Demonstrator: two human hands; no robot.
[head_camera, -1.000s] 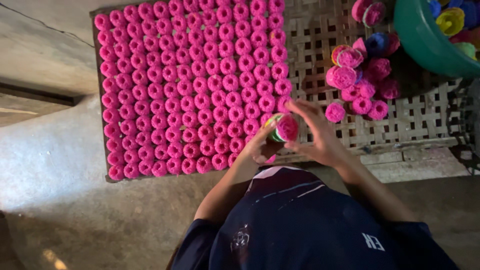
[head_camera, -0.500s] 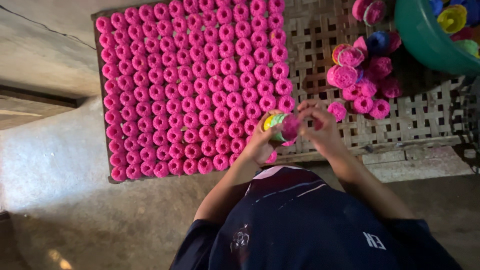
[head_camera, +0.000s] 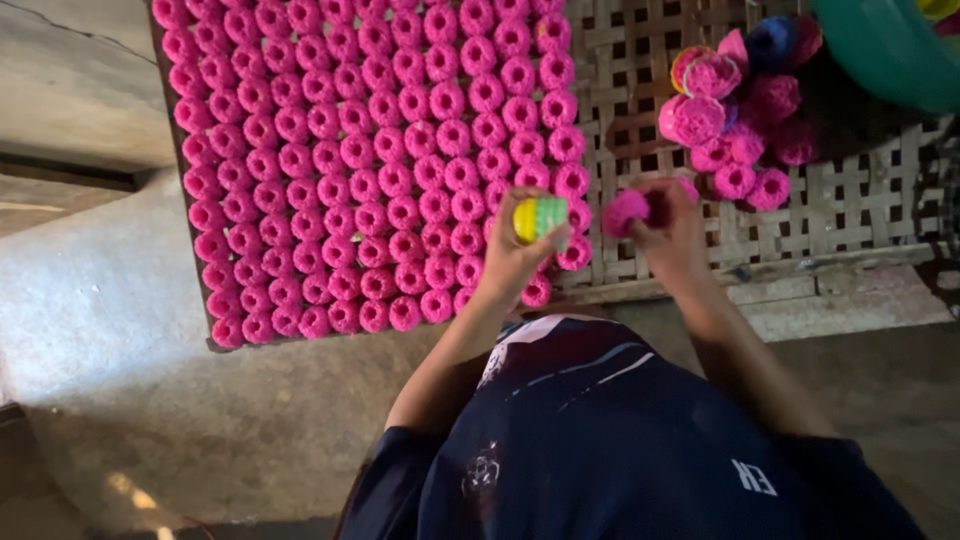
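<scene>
Holding a yellow-green mould in the left hand and a pink cake pinched in the right hand, near the grid's 4 o'clock corner. Rows of pink cakes nearly fill the woven tray; a loose pile at 1 o'clock appears still unplaced.

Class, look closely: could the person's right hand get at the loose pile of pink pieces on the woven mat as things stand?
Probably yes: the right hand holds a pink piece just beside the pile, nothing between.
</scene>
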